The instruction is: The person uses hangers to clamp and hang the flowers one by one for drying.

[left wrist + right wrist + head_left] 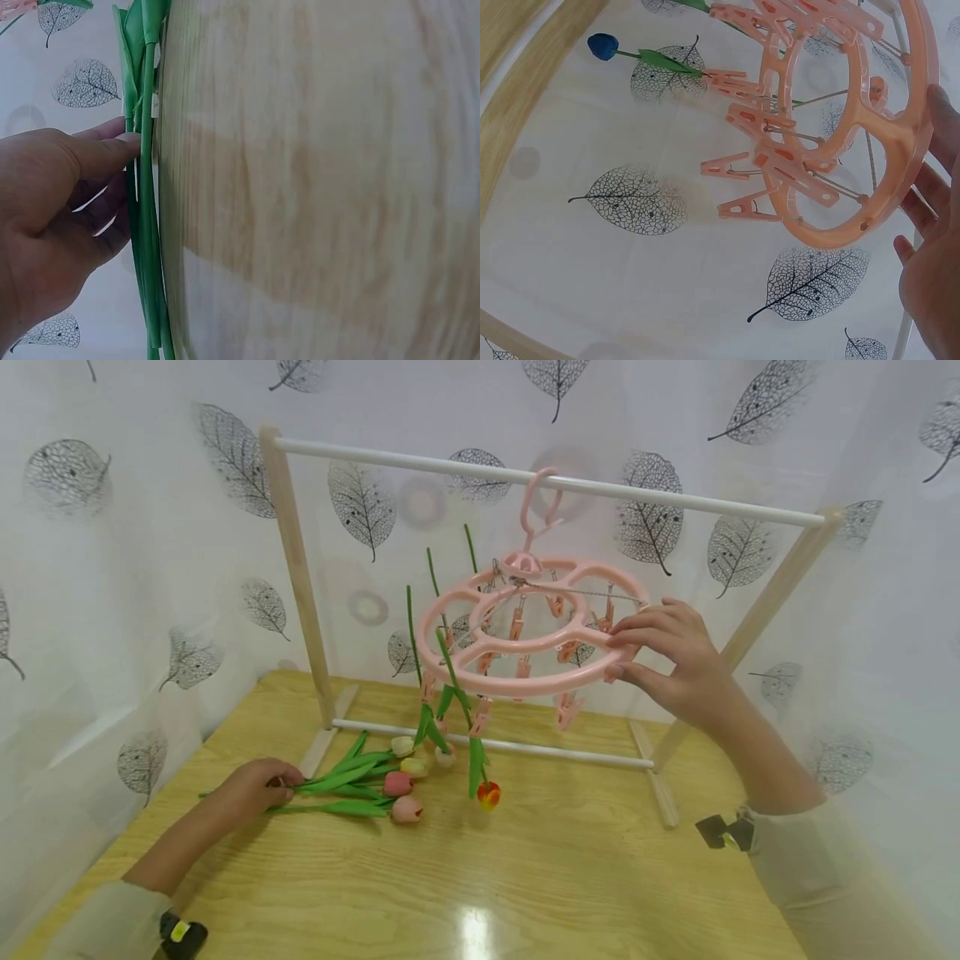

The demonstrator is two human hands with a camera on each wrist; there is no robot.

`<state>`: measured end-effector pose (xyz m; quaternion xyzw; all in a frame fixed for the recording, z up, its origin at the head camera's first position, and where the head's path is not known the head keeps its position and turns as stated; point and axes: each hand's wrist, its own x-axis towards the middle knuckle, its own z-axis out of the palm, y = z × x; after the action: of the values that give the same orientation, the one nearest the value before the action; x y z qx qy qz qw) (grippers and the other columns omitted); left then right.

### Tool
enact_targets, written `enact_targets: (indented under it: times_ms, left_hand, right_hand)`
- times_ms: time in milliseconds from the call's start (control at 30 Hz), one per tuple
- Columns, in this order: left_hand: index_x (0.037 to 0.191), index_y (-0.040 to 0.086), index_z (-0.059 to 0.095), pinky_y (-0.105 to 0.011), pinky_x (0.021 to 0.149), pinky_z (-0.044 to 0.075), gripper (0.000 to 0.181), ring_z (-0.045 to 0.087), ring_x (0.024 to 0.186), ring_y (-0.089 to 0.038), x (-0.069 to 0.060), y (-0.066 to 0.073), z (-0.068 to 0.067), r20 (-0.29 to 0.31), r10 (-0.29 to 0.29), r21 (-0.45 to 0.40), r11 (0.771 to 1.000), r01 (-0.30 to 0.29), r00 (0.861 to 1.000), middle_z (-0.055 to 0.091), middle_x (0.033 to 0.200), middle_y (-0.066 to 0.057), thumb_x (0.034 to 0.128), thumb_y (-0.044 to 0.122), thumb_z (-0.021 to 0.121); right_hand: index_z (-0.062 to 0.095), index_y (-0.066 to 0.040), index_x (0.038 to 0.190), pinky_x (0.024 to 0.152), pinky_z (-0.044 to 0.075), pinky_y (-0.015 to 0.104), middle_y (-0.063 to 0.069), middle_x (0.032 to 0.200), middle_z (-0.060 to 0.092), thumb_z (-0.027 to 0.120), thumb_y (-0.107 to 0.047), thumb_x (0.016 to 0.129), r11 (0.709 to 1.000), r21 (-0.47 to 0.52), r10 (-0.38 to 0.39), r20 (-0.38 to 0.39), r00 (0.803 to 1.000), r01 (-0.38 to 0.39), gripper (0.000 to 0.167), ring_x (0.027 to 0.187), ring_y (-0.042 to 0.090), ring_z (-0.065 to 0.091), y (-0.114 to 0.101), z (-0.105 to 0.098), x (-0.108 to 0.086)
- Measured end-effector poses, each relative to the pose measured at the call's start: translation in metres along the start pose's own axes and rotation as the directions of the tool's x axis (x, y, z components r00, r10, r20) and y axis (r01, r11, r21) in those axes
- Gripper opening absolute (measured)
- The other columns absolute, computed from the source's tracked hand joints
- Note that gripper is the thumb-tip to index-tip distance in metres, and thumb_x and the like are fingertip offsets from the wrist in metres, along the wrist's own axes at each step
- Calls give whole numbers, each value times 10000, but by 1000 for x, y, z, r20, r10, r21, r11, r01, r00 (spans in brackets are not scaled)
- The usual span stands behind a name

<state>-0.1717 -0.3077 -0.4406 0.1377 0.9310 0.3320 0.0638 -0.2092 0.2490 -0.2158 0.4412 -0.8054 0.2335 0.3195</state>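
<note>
A round pink clip hanger (525, 684) hangs by its hook from the white bar of a small rack. My right hand (678, 664) grips the hanger's right rim between thumb and fingers. Tulips hang head down from its left clips, among them a red-and-yellow one (488, 795); the right wrist view shows a blue tulip (602, 46). At the left my left hand (251, 789) pinches green tulip stems (148, 217) low over the table. The heads of that bunch, including a pink tulip (398, 783) and a pale pink tulip (407, 810), point right.
The rack's white top bar (420, 461) runs between two wooden posts, and a lower white bar (562, 755) crosses near the table. Unused pink clips, such as one clip (567, 710), dangle under the hanger. A leaf-printed white curtain (150, 610) surrounds the wooden table (600, 877).
</note>
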Motion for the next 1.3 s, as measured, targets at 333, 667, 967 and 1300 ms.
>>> enact_targets:
  times_ms: [333,667,967,1300]
  left_hand:
    - [1091,55,714,-258,640,498,157,544,802,-57,-3,1,-4,-80,95,60,994,-90,992,656,951,-26,949,27,652]
    - [1108,42,700,-258,702,532,166,564,876,-41,-10,27,0,-95,133,8,991,-133,987,679,1052,-61,951,21,650]
    - [1068,145,704,-242,701,525,143,549,857,-8,-10,68,14,-20,270,-3,963,-270,963,653,1006,38,955,68,659]
    - [1079,182,688,-247,713,498,165,509,845,-20,-11,106,31,56,357,-95,932,-351,932,637,1015,50,960,73,650]
  right_hand:
    - [756,-33,1088,1164,269,369,165,1107,711,676,-528,882,999,40,-11,-31,999,12,542,1186,311,530,1,2,2]
    - [755,-16,1083,1114,323,261,182,1113,702,674,-523,868,998,65,-16,-51,999,19,557,1186,286,529,2,3,-1]
    - [755,-13,1078,1112,331,242,167,1127,703,679,-524,855,998,67,0,-57,998,3,563,1191,273,525,4,5,-4]
    - [748,-15,1102,1123,328,257,153,1152,700,691,-502,872,998,58,10,-48,999,-7,542,1214,241,521,1,4,-3]
